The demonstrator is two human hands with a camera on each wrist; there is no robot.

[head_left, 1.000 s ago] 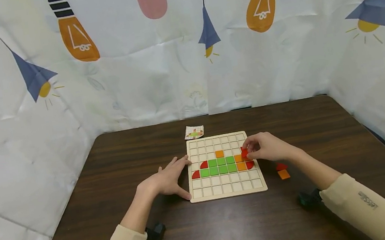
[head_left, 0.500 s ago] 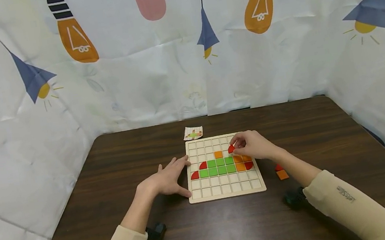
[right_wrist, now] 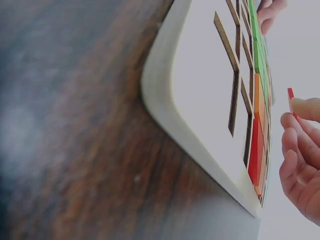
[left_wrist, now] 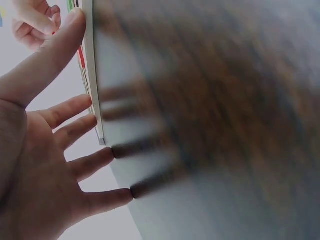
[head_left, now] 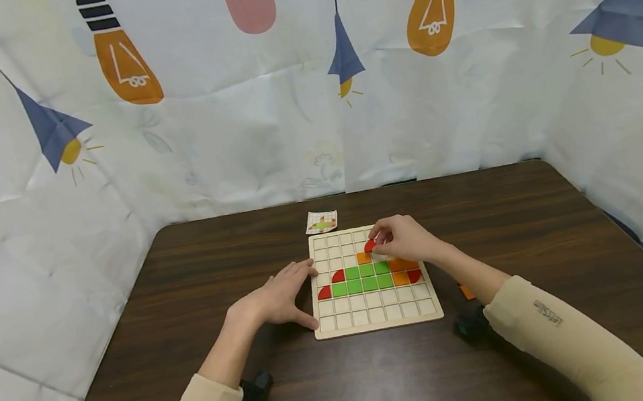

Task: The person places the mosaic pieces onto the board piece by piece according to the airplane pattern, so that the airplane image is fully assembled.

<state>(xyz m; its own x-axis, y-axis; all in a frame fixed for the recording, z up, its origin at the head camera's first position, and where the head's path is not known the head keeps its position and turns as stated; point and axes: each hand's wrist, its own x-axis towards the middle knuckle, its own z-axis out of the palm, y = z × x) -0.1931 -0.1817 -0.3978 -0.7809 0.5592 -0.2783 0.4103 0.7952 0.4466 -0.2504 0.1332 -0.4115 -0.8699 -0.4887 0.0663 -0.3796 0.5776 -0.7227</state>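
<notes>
My right hand (head_left: 404, 238) pinches a red quarter-round tile (head_left: 369, 246) between thumb and fingers, just over the upper middle of a pale wooden grid board (head_left: 349, 321). Right by that tile, a single orange tile (head_left: 363, 258) sits in the grid. Below are two rows with green tiles (head_left: 369, 283), orange tiles (head_left: 400, 278) and red rounded tiles (head_left: 324, 292) at the ends. In the right wrist view the held red tile (right_wrist: 292, 100) is edge-on above the board. My left hand (head_left: 278, 299) has its fingers spread, with fingertips and thumb at the board's left edge.
A small printed pattern card (head_left: 321, 221) lies behind the board's far left corner. One loose orange tile (head_left: 466, 292) shows beside my right forearm, partly covered by it. The dark wooden table (head_left: 229, 240) ends at a patterned fabric wall (head_left: 254, 148).
My right hand has moved left and away from me across the board with the red quarter-round tile. The left hand stays at the edge. A loose red tile is now hidden behind my right forearm.
</notes>
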